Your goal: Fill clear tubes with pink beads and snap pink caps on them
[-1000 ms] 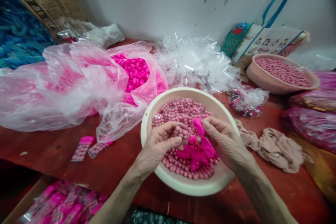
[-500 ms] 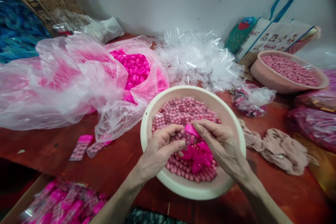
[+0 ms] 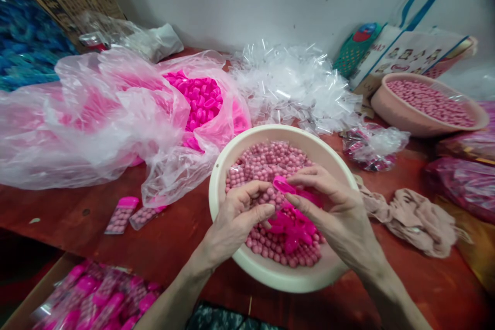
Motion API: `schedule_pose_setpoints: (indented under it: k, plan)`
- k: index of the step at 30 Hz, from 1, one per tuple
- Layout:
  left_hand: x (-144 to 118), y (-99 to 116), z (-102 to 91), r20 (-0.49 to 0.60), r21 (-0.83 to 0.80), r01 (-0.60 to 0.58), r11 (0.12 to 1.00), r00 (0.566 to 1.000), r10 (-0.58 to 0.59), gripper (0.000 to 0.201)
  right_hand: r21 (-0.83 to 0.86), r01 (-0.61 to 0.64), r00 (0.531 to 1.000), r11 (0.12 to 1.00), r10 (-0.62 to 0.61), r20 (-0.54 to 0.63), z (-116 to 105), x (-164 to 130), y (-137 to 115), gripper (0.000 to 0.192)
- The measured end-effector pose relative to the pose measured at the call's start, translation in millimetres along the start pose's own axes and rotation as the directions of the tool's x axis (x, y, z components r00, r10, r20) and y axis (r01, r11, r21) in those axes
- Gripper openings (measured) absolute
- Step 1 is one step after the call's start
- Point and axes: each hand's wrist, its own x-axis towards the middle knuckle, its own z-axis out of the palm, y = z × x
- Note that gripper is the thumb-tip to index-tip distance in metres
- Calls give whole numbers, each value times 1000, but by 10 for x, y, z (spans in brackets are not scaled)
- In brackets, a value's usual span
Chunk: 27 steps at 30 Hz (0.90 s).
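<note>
**Packet and Cap: Hand Positions Above the Bowl**

At left, we note two capped packets lying on the red table. Above the cream bowl of pink beads, our left hand pinches a clear packet of beads between thumb and fingers. Just beside its upper end, thumb and forefinger of our right hand pinch the pink cap. Since half a second ago, the cap has turned, presenting its ring-shaped end. We judge cap and packet unjoined; contact, we cannot tell. Further right lies a crumpled cloth.
</note>
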Motion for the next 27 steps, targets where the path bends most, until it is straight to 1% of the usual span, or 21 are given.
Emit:
schedule_pose_setpoints:
  k: [1, 3, 6, 8, 14, 19, 24, 27]
  plan:
    - [-2, 3, 4, -7, 1, -5, 1000, 1000, 5, 26, -37, 19, 1000, 999, -19, 6, 10, -12, -9, 17]
    - [-5, 9, 10, -23, 3, -14, 1000, 1000, 14, 23, -95, 15, 1000, 995, -14, 16, 23, -36, -16, 21]
    - [-7, 19, 12, -36, 4, 6, 1000, 999, -6, 22, -118, -23, 999, 993, 27, 34, 24, -51, 20, 31]
    - [-8, 28, 8, -41, 3, 35, 999, 999, -35, 25, -116, -18, 999, 993, 23, 41, 16, -41, 68, 33]
    - [-16, 61, -13, -4, 74, 179, 981, 984, -179, 31, -46, 82, 991, 996, -76, 114, -1, 12, 198, 27]
    - [-17, 44, -26, 26, 119, 214, 970, 976, -218, 35, -94, 108, 985, 990, -93, 147, 23, 20, 255, 23]
    - [-29, 38, -29, 35, 199, 221, 955, 972, -232, 39, -61, 145, 980, 988, -135, 148, 49, 32, 324, 22]
    - [-32, 41, -30, 52, 206, 239, 949, 966, -255, 42, -52, 152, 972, 987, -140, 187, 48, 33, 303, 20]
